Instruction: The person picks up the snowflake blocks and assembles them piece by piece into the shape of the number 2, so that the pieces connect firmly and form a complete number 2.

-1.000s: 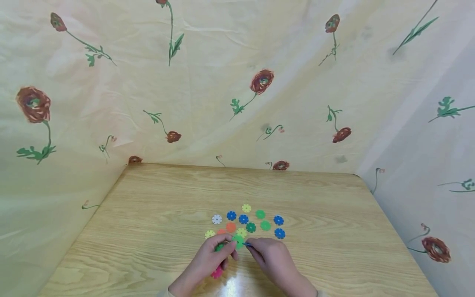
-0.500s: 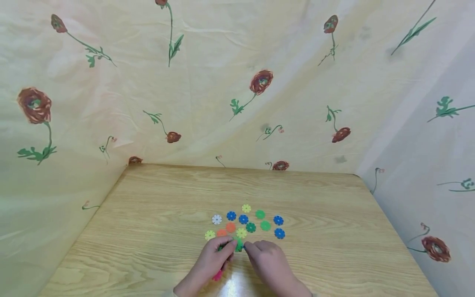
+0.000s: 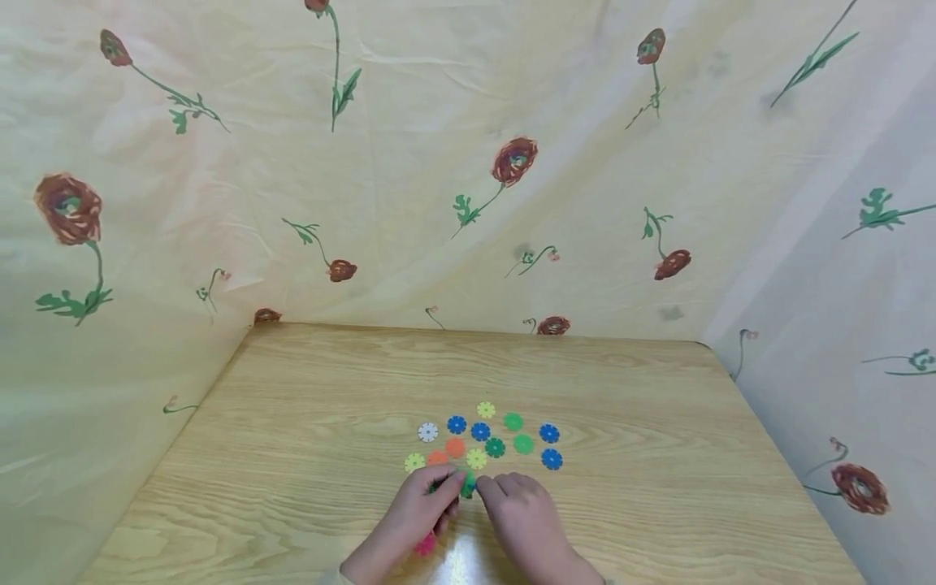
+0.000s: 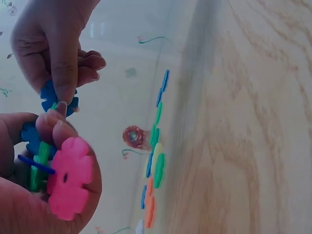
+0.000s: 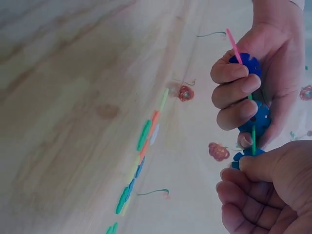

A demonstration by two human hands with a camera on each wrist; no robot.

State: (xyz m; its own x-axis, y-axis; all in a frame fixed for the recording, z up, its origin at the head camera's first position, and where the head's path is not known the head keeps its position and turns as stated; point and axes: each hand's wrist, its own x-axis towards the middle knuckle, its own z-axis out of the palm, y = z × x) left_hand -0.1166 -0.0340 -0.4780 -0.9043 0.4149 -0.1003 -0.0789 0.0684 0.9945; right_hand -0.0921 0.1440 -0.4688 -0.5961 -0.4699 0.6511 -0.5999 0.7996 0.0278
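The right hand has moved nearer the left hand; between their fingertips, the bright green notched plastic disc has turned narrower to view, and the blue notched plastic disc in the right-hand pinch has shifted leftward.

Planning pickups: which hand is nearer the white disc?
Left: the left hand is on the near side of the white disc; the right hand is farther, to the right.
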